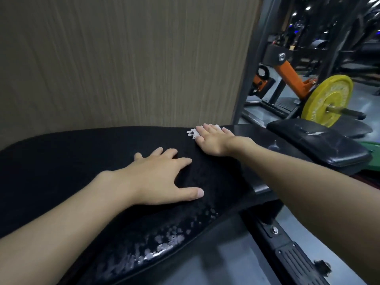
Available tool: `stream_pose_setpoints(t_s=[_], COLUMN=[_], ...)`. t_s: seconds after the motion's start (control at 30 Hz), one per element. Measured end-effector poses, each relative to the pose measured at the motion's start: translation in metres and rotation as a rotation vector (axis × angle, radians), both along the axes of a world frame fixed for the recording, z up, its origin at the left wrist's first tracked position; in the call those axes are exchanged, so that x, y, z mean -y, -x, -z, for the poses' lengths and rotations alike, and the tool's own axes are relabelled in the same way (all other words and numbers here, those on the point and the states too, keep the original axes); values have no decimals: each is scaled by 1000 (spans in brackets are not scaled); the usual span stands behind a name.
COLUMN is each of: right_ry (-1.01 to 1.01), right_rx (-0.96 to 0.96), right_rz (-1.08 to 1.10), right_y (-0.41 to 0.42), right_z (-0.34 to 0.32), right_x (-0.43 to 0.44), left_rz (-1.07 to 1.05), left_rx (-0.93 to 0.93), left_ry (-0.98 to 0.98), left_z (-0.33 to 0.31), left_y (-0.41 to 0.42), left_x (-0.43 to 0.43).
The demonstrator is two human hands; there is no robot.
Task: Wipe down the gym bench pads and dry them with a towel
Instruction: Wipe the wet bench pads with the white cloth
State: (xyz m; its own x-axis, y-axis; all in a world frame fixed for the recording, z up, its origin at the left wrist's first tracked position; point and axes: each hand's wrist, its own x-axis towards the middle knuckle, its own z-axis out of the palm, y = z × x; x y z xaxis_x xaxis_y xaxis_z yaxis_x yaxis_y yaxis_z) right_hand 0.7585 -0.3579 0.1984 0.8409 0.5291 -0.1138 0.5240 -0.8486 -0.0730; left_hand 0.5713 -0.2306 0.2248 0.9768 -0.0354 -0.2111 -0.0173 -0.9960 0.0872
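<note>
Across the left and the back, a beige wall panel with fine vertical grain. Below it, filling the left and middle, the black bench pad, long and slightly curved. On its near edge, pale worn or wet patches - hard to tell which. Left of centre, the left hand, palm down on the pad with fingers straight and spread, thumb out to the side, gripping nothing. Further right and farther along the same pad, the right hand, also flat, with straight fingers pressing a crumpled white wipe onto the surface. Only the wipe's ragged edges visible past the fingertips. Below right, the dark metal bench frame with a bolt and a ribbed step. Right again, a smaller black pad, scuffed on top, just beside the long one. Behind it, a yellow weight plate on a bar - and an orange machine arm above.
</note>
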Motion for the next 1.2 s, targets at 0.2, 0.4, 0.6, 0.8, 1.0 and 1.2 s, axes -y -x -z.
stream_pose_setpoints(t_s=[0.2, 0.4, 0.6, 0.8, 1.0, 1.2], right_ry=[-6, 18, -44, -161, -15, -28], right_rx=[-34, -15, 106, 194, 40, -27], right_rz=[-151, -347, -611, -664, -454, -230], right_y=[-38, -3, 77, 93, 31, -46], right_z=[-1, -3, 5, 16, 1, -3], right_x=[-1, 31, 106, 142, 94, 47], left_rz=[-116, -198, -241, -208, -210, -208], left_rx=[-123, -144, -145, -139, -146, -183], left_ry=[-40, -7, 27, 131, 100, 44], left_z=[-9, -18, -19, -19, -12, -11], left_y=[-9, -17, -14, -13, -17, -25], left_x=[17, 33, 38, 37, 47, 55])
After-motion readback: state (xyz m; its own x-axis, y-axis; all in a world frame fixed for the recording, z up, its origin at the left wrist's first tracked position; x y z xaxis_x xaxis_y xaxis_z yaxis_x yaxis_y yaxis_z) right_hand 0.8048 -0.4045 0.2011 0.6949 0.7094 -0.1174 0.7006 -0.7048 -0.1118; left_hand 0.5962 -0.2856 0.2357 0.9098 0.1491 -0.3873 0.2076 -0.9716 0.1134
